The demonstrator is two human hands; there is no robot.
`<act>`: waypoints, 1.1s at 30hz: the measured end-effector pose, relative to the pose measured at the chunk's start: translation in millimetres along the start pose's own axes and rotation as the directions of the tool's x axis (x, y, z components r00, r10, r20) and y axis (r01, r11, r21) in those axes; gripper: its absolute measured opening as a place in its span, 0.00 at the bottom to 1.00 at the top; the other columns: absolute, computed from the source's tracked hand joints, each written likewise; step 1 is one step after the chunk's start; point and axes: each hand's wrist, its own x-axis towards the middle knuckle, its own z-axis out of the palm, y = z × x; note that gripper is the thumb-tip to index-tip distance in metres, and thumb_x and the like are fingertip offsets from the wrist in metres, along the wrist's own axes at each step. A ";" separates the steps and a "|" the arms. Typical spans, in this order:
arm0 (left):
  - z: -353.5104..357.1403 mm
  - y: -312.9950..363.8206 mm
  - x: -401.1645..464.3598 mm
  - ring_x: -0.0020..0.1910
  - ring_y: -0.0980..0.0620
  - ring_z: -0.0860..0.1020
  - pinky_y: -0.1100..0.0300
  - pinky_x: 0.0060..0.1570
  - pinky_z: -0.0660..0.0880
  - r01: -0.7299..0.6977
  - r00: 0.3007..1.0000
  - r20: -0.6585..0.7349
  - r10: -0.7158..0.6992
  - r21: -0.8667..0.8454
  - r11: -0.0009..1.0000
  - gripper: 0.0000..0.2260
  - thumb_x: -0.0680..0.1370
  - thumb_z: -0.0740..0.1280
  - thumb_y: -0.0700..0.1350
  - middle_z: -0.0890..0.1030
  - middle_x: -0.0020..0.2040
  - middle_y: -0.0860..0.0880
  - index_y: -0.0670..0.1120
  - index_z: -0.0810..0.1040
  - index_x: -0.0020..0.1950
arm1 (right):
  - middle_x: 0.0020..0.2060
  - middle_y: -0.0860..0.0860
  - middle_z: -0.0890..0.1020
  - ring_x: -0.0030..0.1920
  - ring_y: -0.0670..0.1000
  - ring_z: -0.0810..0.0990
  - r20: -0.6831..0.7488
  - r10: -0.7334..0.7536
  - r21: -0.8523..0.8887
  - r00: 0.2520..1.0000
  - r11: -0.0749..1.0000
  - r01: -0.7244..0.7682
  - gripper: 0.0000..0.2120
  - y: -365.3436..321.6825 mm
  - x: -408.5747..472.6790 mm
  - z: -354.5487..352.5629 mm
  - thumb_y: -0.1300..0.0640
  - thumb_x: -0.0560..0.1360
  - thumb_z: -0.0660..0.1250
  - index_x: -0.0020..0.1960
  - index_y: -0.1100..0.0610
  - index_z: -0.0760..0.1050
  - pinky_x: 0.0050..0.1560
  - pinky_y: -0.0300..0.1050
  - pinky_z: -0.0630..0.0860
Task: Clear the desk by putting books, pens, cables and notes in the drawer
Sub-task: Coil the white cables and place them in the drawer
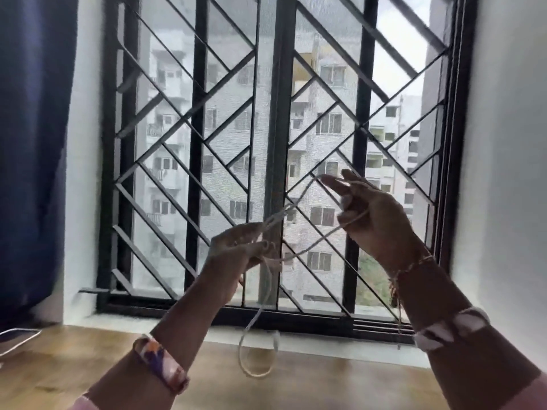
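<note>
Both of the person's forearms were raised in front of the window, well above the desk. The left hand (pixel 236 250) was held at about the height of the window's lower panes, its fingers curled and pinching several gathered strands of a thin white cable (pixel 296 252). The right hand (pixel 374 214) stood higher and off to the right, palm turned inward, with its fingers (pixel 334 182) partly extended and blurred; the cable ran across the fingers and round the hand, so it held the cable looped on it rather than in a tight fist. Between the two hands the cable stretched in slanting lines, and from the left hand a long loop hung down, with its lowest bend low in front of the wooden desk (pixel 88 365) (whether it touched the wood could not be told). A patterned bangle (pixel 161 363) sat on the left forearm, and a white bangle (pixel 450 327) and a thread bracelet (pixel 408 269) on the right. Behind stood the black window grille (pixel 195 119) with apartment blocks beyond, a dark blue curtain (pixel 32 128) on the left, a white wall (pixel 512 143) on the right, and a wire-framed object (pixel 17 338) at the desk's left edge.
</note>
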 end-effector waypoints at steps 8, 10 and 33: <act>-50.0 15.4 -2.7 0.34 0.57 0.82 0.63 0.36 0.79 -0.134 0.980 -0.093 0.176 0.341 0.931 0.10 0.75 0.64 0.33 0.84 0.40 0.47 0.46 0.81 0.44 | 0.38 0.58 0.82 0.19 0.43 0.69 -0.145 -0.013 -0.109 0.989 0.994 -0.002 0.11 22.8 10.3 -0.2 0.67 0.79 0.51 0.50 0.58 0.71 0.20 0.30 0.63; -56.6 24.5 0.1 0.32 0.55 0.83 0.61 0.35 0.80 -0.091 0.980 -0.157 0.120 0.185 0.979 0.10 0.78 0.61 0.34 0.84 0.38 0.45 0.43 0.80 0.45 | 0.39 0.58 0.79 0.20 0.44 0.70 -0.140 0.016 -0.035 0.990 0.999 -0.021 0.13 27.2 9.7 -1.4 0.70 0.78 0.50 0.52 0.59 0.70 0.21 0.33 0.66; -50.8 21.2 20.6 0.32 0.49 0.82 0.59 0.34 0.81 0.317 0.897 0.315 -0.311 0.033 0.948 0.06 0.70 0.67 0.40 0.83 0.38 0.42 0.39 0.81 0.40 | 0.19 0.49 0.68 0.15 0.45 0.60 -0.473 0.079 0.008 0.878 0.996 -0.086 0.25 -48.1 10.2 -68.9 0.44 0.81 0.45 0.37 0.61 0.65 0.20 0.27 0.59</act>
